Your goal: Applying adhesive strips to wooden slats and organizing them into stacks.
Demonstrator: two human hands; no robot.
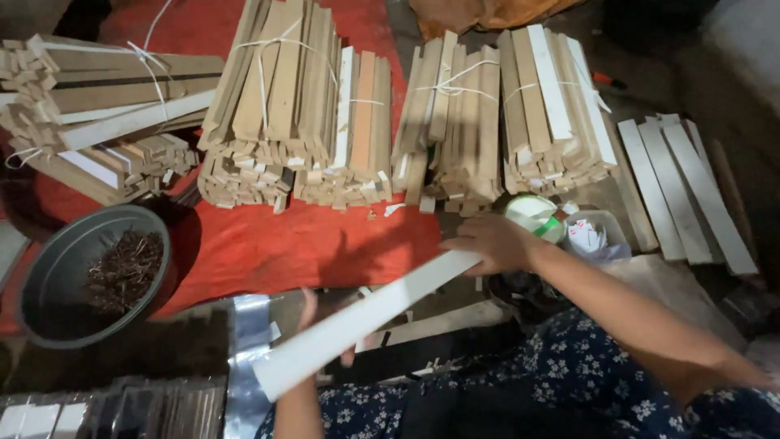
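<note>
Red cloth [268, 244] covers the floor, and I'm taking it as my landmark. On its far side lie tied bundles of wooden slats [296, 106], side by side, with another bundle [89, 114] at its left edge. A dark bowl of small nails [93, 272] sits on the cloth's near left corner. Just off its near edge I'm holding a long white strip [366, 321], tilted across my lap. My right hand [491, 242] has its grip clamped on the strip's far end; my left hand [313, 313] is blurred behind the strip's middle, and I can't tell whether that grip is closed. Beyond the cloth's right edge, loose white slats [686, 191] lie on dim, dusty ground, with a roll of tape [532, 213] near my right hand.
</note>
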